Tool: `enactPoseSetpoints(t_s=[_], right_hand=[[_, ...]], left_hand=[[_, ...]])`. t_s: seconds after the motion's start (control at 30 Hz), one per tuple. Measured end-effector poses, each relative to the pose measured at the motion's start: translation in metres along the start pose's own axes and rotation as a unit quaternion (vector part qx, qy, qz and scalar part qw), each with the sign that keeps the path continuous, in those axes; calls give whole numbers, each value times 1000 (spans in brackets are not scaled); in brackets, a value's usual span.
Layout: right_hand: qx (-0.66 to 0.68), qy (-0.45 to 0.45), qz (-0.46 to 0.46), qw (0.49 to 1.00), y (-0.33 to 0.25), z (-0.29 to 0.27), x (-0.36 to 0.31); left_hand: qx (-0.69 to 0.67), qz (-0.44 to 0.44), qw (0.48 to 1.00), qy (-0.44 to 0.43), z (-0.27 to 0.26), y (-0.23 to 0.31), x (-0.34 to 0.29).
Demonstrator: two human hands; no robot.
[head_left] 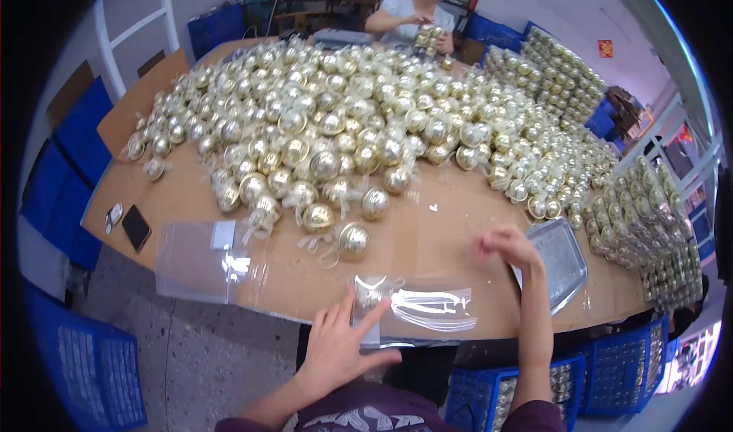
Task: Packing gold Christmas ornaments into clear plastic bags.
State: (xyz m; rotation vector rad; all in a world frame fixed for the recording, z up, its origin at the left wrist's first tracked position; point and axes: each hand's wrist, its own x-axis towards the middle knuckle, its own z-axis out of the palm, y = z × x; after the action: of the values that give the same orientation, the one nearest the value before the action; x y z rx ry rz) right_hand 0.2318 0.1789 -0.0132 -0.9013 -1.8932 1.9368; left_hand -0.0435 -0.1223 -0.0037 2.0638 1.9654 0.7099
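My left hand [340,348] is open, its fingers spread over the near edge of the table. Its fingertips touch a clear plastic sleeve [435,310]. One gold ball ornament [369,297] shows at the sleeve's left end, just past those fingertips. Farther right, my right hand [505,245] is raised over the table with curled fingers. Whatever it may hold is hidden. Beside it lies a shallow metal tray [561,262]. A loose gold ball [353,241] with a pale ribbon sits beyond my left hand.
A large heap of gold balls [328,119] with ribbons covers the far table. At left lie flat clear bags [191,264] and a phone [137,228]. Packed balls [637,210] are stacked at right. Blue crates [622,367] stand below. Across the table, a person [416,12] handles balls.
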Motion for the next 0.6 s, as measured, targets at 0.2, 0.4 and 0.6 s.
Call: enactPoseSetpoints(t_s=[0.2, 0.4, 0.6], right_hand=[[-397, 276, -145, 863, -13, -53, 118], [-542, 386, -159, 729, -27, -6, 196], [-493, 417, -33, 763, -24, -65, 185]], left_hand=[[-43, 2, 999, 18, 11, -2, -1], [-53, -8, 998, 14, 19, -6, -1], [-42, -26, 999, 12, 14, 4, 5]])
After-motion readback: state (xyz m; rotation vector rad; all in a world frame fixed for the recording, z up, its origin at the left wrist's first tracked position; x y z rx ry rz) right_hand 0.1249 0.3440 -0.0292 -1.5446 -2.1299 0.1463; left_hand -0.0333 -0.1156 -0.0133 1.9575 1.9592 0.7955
